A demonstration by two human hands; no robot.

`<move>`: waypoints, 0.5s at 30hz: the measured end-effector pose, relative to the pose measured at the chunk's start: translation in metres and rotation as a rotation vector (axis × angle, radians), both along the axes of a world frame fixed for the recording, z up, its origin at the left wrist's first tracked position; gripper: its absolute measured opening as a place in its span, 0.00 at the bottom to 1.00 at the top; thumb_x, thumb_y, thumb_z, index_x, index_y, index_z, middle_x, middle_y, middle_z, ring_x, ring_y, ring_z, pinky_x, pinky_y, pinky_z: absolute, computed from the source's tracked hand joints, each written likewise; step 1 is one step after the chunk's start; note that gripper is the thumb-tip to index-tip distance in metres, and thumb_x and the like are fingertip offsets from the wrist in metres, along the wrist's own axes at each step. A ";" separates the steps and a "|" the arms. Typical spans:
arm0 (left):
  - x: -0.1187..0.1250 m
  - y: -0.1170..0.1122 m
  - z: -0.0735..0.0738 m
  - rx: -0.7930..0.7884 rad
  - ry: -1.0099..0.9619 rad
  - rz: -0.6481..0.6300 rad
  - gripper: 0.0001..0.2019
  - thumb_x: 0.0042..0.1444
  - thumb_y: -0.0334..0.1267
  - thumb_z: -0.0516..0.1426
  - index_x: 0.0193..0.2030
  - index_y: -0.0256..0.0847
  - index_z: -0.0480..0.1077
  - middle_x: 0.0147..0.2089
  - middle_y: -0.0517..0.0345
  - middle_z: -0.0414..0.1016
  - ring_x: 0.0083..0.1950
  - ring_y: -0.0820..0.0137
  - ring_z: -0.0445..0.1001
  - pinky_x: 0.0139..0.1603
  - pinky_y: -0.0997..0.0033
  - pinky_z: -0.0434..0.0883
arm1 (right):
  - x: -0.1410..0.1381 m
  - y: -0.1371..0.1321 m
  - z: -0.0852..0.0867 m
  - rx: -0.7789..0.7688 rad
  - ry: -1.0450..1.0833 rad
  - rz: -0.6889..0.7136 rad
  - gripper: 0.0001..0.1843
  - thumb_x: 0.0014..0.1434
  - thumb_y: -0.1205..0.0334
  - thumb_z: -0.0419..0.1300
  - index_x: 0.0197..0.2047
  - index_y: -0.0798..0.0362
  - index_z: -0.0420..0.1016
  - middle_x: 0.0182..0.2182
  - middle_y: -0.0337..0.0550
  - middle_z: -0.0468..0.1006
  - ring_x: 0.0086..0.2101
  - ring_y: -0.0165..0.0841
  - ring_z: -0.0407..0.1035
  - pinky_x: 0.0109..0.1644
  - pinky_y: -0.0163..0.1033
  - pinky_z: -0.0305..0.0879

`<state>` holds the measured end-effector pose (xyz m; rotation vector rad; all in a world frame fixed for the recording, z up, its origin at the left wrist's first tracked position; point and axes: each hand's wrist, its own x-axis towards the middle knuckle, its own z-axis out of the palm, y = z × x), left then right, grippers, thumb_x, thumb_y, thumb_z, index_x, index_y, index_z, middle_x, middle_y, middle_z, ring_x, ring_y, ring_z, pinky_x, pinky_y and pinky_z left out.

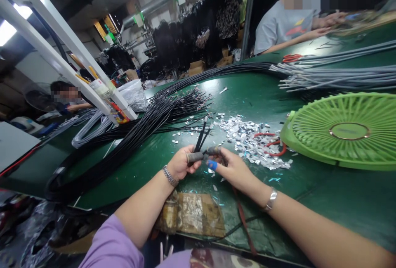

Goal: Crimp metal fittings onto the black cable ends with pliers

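My left hand (181,164) is closed round a few black cables (201,136), whose stripped ends point up and away from me. My right hand (233,169), with blue tape on one fingertip, pinches at the same cable ends beside the left thumb. Both hands hover low over the green table (324,193). A thick bundle of long black cables (145,127) runs from the hands' left across the table. Behind the hands lies a pile of silvery foil scraps (247,140), with red-handled scissors (274,146) in it.
A green fan grille (349,129) lies at the right. Grey cables (334,76) and another red pair of scissors (292,58) lie at the far right, near a seated person's arms (297,36). A taped cardboard pad (192,214) covers the near edge. A white frame post (62,53) slants at left.
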<state>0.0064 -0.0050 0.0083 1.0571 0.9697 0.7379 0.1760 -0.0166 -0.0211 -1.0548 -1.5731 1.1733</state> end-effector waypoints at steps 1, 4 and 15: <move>0.000 0.000 -0.001 0.001 0.015 -0.009 0.23 0.37 0.51 0.65 0.30 0.37 0.61 0.14 0.69 0.63 0.10 0.83 0.53 0.11 0.81 0.46 | -0.002 -0.002 0.000 -0.004 -0.020 -0.003 0.14 0.47 0.51 0.61 0.33 0.51 0.69 0.24 0.39 0.73 0.23 0.32 0.63 0.27 0.38 0.61; 0.001 -0.001 -0.002 -0.014 0.049 -0.042 0.23 0.38 0.52 0.64 0.30 0.37 0.62 0.14 0.68 0.63 0.11 0.82 0.55 0.11 0.81 0.46 | -0.005 -0.005 0.003 -0.006 0.006 -0.049 0.14 0.47 0.49 0.60 0.29 0.51 0.68 0.20 0.36 0.68 0.22 0.31 0.59 0.26 0.37 0.57; 0.002 -0.001 0.004 -0.041 -0.009 -0.014 0.20 0.37 0.48 0.65 0.27 0.37 0.61 0.12 0.71 0.58 0.10 0.84 0.50 0.12 0.80 0.44 | 0.006 0.002 0.009 -0.196 0.283 -0.189 0.14 0.44 0.51 0.62 0.27 0.51 0.65 0.20 0.34 0.63 0.20 0.28 0.55 0.23 0.34 0.52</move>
